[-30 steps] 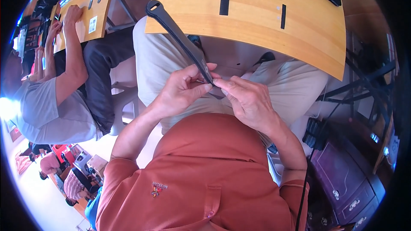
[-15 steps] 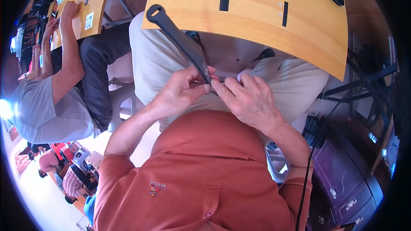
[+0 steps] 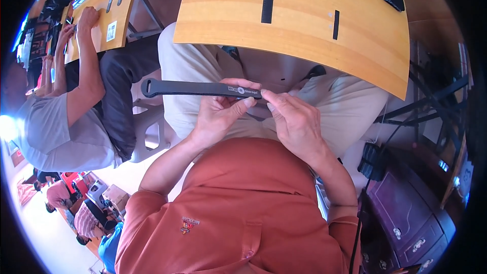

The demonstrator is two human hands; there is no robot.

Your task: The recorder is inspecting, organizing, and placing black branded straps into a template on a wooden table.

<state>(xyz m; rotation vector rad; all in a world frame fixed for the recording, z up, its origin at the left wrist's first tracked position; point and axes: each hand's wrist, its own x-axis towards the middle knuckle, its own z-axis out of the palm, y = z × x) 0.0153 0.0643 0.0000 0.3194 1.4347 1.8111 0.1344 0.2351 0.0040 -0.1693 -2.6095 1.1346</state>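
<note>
In the head view, the left hand (image 3: 215,117) pinches a black strap (image 3: 190,88) near its printed end, while the right hand's (image 3: 298,123) fingertips close on the tip. The strap hangs over the pale trousers (image 3: 350,90), short of the table (image 3: 304,38). They seem to be working that end; going on would call for a steady left pinch. Earlier the strap slanted toward the table; now it lies nearly level, pointing left.

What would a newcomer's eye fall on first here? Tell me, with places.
First, the black strap stretching leftward from the left hand, near the middle, its other end at the right hand. Next, the red shirt filling the lower middle. Then the wooden table at the top, with two black strips on it.
</note>
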